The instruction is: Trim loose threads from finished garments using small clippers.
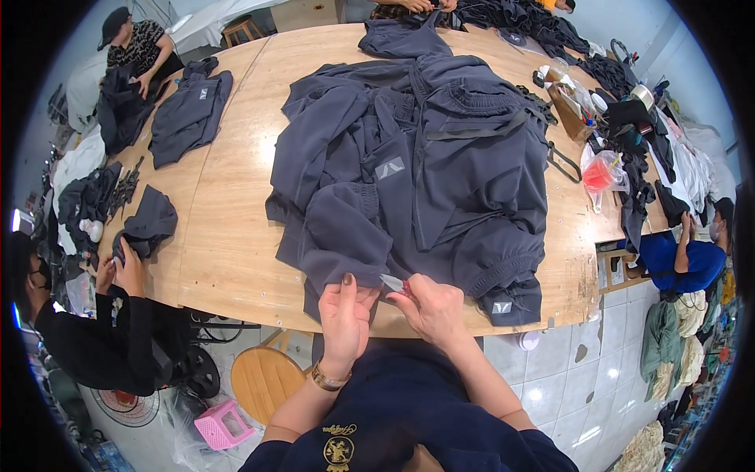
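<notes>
At the near edge of the table, my left hand (343,321) pinches the hem of a dark grey garment (346,240), thumb on top and fingers beneath. Close beside it, my right hand (436,311) is closed around small thread snips (392,282) with a red handle. Their pale blades point left, toward the cloth by my left fingers; whether they touch it I cannot tell. More dark grey garments with gathered elastic waists (487,169) lie heaped in front of me. A light square patch (389,168) shows on one, and another patch (501,307) on a piece at the right edge.
The wooden table (236,141) curves around me. Co-workers handle dark cloth at the far left, near left (130,271) and far side; one in blue (683,256) sits at right. Bags, a red drink (601,173) and clothes crowd the right. A round stool (267,384) stands left.
</notes>
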Available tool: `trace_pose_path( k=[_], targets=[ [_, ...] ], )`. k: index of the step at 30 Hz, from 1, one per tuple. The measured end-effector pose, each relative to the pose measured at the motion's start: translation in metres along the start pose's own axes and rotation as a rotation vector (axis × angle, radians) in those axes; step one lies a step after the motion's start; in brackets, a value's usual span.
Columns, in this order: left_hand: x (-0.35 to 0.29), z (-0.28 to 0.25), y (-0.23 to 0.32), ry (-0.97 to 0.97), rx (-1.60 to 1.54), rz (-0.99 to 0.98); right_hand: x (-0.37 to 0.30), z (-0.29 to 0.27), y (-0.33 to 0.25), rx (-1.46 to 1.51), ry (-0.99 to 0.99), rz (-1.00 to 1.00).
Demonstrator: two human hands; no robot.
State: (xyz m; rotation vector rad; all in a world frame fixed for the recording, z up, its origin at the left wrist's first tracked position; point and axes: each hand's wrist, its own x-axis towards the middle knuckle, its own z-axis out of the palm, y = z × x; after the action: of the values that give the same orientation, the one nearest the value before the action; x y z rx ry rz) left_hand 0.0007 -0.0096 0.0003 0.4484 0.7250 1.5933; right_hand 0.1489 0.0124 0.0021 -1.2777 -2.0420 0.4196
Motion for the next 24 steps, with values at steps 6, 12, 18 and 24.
trace_pose_path(
  k=[6, 12, 18, 24],
  targets=[
    [-0.002, 0.002, -0.001, -0.02, 0.004, 0.007, 0.001, 0.001, -0.003, 0.004, -0.009, -0.005],
    [-0.001, 0.002, -0.001, 0.012, 0.009, 0.007, 0.002, 0.004, 0.0, 0.087, 0.025, 0.06],
    [0.001, 0.004, 0.005, -0.019, -0.022, -0.06, 0.014, 0.003, -0.007, 0.721, 0.07, 0.343],
    [0.0, -0.004, -0.004, 0.019, -0.014, -0.058, 0.021, 0.03, -0.001, 0.866, 0.097, 0.327]
  ],
)
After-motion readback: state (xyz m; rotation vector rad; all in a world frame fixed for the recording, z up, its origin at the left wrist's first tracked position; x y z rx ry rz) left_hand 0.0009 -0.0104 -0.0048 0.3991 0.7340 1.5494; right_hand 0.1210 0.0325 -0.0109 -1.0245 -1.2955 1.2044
